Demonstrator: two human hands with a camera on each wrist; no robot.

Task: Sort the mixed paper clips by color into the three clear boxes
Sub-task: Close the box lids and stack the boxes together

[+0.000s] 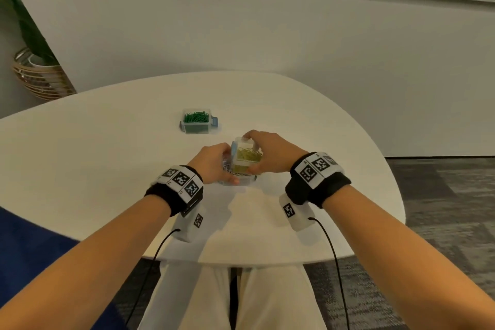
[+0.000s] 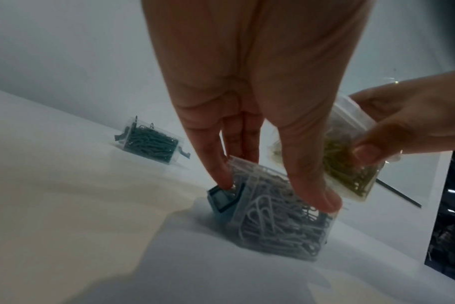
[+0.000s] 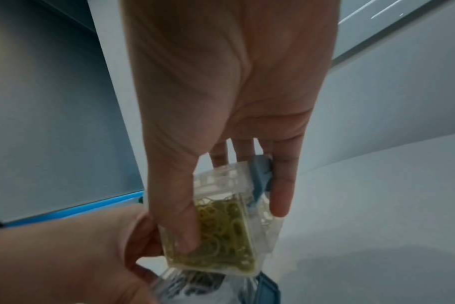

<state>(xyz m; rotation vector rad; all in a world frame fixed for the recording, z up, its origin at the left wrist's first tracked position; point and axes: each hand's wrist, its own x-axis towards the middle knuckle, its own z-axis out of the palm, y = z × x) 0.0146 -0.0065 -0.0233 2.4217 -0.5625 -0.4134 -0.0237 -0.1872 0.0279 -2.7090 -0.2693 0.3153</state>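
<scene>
While the white counter (image 1: pixel 107 158) is being viewed from above, three clear boxes of paper clips are being shown on or over it. With the box of white clips (image 2: pixel 275 218) taken as the landmark, it is being seen resting on the counter at the near middle, its lid closed and a blue latch (image 2: pixel 222 198) showing on one end. It is being gripped from above by the left hand (image 1: pixel 214 162), the fingers curled down one side and the thumb (image 2: pixel 312 185) pressed down the other; one fingertip is being laid against the blue latch. White and silvery clips are being seen packed inside it.

Just above and to the right of that landmark, touching or nearly touching its top, the box of yellow clips (image 1: pixel 246 155) is being held tilted by the right hand (image 1: pixel 270 153), pinched between the thumb (image 3: pixel 179 226) on the clear side and the fingers on the far side, where a blue latch (image 3: pixel 261 174) is being covered in part. Yellow-green clips are being seen heaped toward its lower end.

Well beyond the landmark, farther from the person and slightly to the left, the box of green clips (image 1: pixel 196 120) is being left standing alone on the counter, lid shut, filled with green clips, a blue latch on its right end.

No readable brand or writing is being shown on the boxes. Black-and-white square markers are being carried on the wrist bands (image 1: pixel 318 169); small letters beside them are being blurred beyond reading.
</scene>
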